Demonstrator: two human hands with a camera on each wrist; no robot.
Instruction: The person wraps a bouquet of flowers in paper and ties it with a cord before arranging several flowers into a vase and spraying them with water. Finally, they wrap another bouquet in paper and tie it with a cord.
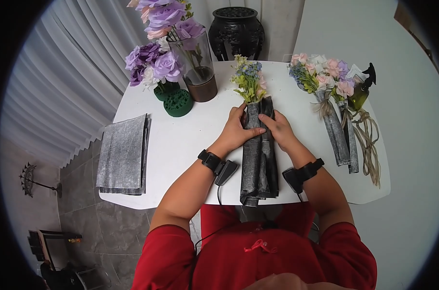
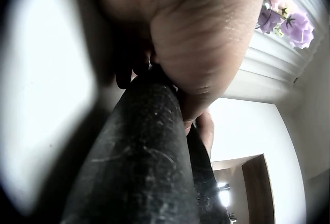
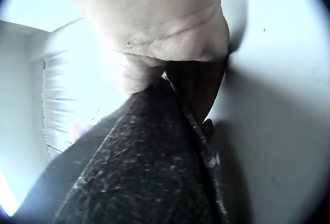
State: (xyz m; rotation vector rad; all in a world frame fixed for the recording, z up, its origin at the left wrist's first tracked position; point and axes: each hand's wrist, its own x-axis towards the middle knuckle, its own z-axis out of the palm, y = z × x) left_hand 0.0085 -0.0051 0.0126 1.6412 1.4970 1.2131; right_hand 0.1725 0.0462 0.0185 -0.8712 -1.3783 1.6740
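A small bouquet of artificial flowers (image 1: 249, 77), blue, pink and yellow-green, pokes out of a sheet of dark grey wrapping paper (image 1: 251, 164) at the middle of the table. The left hand (image 1: 237, 129) grips the wrapped stems from the left, its thumb lying across the front. From the other side the right hand (image 1: 280, 129) holds the paper's right part, thumb on the front near the top. Both wrist views show the grey wrap (image 2: 139, 162) running up into the palms, with a loose edge of paper (image 3: 198, 141) at the right hand. The fingers behind the bundle are mostly hidden.
A stack of grey wrapping sheets (image 1: 121, 154) lies at the left. Behind it stand green foam blocks (image 1: 178, 103) and a glass vase (image 1: 195, 63) with purple roses. Wrapped bouquets (image 1: 334, 130), loose ribbon (image 1: 369, 145) and a spray bottle (image 1: 359, 94) are at the right.
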